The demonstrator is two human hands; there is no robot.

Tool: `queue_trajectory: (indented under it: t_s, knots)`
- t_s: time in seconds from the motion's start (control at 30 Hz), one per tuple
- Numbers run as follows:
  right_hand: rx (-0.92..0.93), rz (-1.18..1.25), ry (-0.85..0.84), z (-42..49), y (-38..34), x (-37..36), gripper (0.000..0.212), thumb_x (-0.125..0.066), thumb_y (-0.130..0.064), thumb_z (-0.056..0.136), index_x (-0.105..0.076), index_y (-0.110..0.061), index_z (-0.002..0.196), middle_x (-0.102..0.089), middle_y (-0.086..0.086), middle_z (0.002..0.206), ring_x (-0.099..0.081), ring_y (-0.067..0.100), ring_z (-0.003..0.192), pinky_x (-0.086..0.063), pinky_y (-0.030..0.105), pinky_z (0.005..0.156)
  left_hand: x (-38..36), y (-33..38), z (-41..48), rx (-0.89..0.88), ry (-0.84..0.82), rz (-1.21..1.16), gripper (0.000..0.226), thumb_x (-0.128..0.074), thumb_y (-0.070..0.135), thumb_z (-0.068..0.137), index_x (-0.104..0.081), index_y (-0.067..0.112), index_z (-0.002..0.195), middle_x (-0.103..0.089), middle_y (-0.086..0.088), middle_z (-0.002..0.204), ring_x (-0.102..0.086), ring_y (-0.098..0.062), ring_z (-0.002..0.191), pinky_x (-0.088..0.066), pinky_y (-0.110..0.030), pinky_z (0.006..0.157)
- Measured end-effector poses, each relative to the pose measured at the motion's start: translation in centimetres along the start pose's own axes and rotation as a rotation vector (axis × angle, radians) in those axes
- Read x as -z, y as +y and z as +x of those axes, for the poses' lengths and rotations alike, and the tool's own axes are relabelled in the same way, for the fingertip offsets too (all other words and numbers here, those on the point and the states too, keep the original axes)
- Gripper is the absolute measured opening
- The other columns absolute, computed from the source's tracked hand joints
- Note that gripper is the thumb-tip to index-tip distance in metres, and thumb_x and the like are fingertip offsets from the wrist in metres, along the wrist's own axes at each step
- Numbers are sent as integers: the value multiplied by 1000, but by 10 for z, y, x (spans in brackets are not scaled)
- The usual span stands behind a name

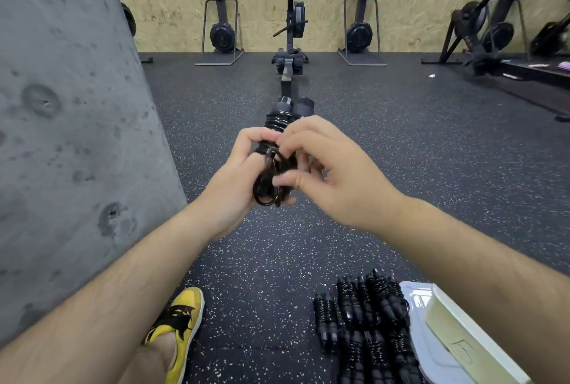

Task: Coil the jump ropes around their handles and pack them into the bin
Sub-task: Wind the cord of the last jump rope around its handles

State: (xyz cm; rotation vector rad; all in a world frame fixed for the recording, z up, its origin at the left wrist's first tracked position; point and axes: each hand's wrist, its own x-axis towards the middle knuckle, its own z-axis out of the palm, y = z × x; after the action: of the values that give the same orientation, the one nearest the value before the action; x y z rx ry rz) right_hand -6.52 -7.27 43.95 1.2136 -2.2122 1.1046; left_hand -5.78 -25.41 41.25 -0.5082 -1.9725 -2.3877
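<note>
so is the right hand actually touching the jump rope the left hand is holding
Touching. In the head view the right hand pinches the coils of the jump rope, which the left hand grips.

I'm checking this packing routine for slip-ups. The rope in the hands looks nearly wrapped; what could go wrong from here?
1. The last loops hang loose below the left hand. If the right hand loses its pinch, the coils on the jump rope may spring undone.
2. The finished ropes lie on the floor beside the bin, not in it, so they could be left out or stepped on.
</note>
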Motion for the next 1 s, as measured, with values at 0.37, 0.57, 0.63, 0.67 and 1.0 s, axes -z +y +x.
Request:
queue_trajectory:
  t_s: [0.37,0.57,0.63,0.67,1.0]
  knots:
    - [-115,-44,243,1,4,4,7,-79,-13,83,-79,-13,90,-68,-6,72,-59,7,67,-47,25,65,8,0,2,-38,-39,-84,57,-50,-8,73,-47,25,119,-66,-18,116,-68,-42,91,-59,-49,73]
    - [-77,-256,135,2,9,10,13,-71,-17,91,-77,-13,80,-62,-5,68,-54,11,66,-45,30,63,10,1,2,-85,-61,-83,58,-66,-5,81,-43,25,125,-64,-21,121,-65,-39,96,-56,-50,78]
    - [-59,-317,94,1,10,11,18,-68,-19,93,-77,-14,79,-59,-6,68,-52,11,66,-44,30,62,11,2,2,-92,-77,-87,55,-61,-4,84,-42,26,126,-66,-17,121,-67,-36,96,-56,-49,79]
    - [-53,-339,86,1,10,10,19,-67,-20,94,-76,-14,78,-58,-6,68,-52,11,66,-45,32,62,11,2,2,-93,-83,-88,55,-61,-4,85,-42,26,127,-66,-16,121,-68,-36,97,-56,-49,80]
    - [-73,-463,72,2,10,6,21,-66,-16,91,-70,-14,71,-52,-6,65,-51,17,64,-46,33,59,9,2,3,-63,-104,-141,52,-58,-1,88,-42,26,129,-65,-20,123,-61,-50,109,-57,-45,79]
